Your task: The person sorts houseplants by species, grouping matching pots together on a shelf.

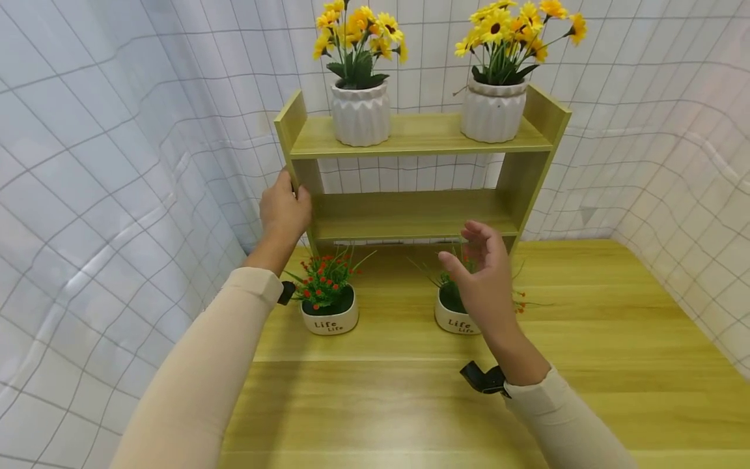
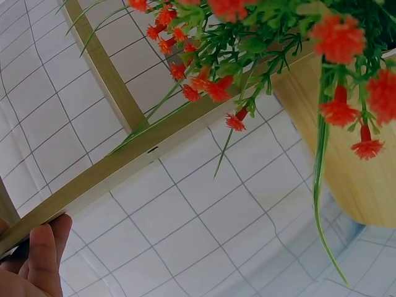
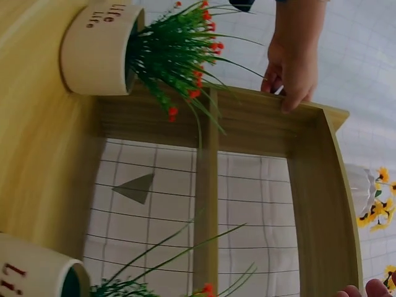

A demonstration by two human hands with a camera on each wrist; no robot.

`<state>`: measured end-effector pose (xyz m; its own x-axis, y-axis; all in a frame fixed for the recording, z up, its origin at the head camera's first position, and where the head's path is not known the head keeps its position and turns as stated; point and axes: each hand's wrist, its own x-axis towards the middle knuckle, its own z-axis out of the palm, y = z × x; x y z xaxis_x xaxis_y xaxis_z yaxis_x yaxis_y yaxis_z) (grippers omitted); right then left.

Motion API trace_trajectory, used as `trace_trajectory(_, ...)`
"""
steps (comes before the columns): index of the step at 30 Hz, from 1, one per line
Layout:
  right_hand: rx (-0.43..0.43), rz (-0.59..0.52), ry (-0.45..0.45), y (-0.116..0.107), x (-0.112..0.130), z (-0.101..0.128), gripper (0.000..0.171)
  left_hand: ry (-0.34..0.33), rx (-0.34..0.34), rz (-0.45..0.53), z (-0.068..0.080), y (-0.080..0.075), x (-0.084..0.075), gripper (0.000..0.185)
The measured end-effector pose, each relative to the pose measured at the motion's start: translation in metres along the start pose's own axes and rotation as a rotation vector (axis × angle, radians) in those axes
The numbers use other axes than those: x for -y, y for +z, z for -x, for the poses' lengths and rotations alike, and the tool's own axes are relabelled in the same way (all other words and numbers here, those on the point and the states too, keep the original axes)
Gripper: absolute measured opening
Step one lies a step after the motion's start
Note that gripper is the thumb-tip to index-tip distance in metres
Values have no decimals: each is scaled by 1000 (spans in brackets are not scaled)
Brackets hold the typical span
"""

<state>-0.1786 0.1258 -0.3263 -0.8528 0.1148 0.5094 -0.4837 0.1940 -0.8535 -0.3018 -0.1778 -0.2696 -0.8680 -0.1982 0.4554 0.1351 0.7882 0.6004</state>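
A small wooden shelf (image 1: pixel 416 225) stands on the table. My left hand (image 1: pixel 284 205) grips the edge of its left side panel; in the left wrist view the fingers (image 2: pixel 44 257) lie against the panel's outer side. My right hand (image 1: pixel 491 280) is held in the air with loosely bent fingers and holds nothing. It partly hides the right oval pot (image 1: pixel 454 320) of red-flowered greenery, and I cannot tell whether it touches the leaves. A matching oval pot (image 1: pixel 331 322) with red flowers (image 1: pixel 325 283) sits below my left hand, before the shelf.
On the shelf's top board stand two white ribbed pots, a left one (image 1: pixel 361 116) and a right one (image 1: pixel 493 112), both with yellow flowers. The wood-grain table (image 1: pixel 381 404) extends forward and right. White grid-patterned cloth (image 1: pixel 117 195) hangs behind and at both sides.
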Motion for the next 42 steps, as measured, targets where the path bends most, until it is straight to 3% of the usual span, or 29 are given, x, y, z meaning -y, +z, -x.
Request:
trace_trajectory(10, 22, -10, 25, -10, -26, 35, 55, -9, 18, -6, 3, -2, 3, 25)
trace_trajectory(20, 47, 68, 137, -18, -46, 69, 56, -14, 19, 0, 3, -3, 2, 26)
trace_trajectory(29, 96, 133, 260, -27, -70, 84, 60, -26, 35, 1, 1, -4, 0, 27)
trace_trajectory(42, 55, 250, 462, -40, -94, 91, 59, -6, 25, -7, -1, -2, 0, 26)
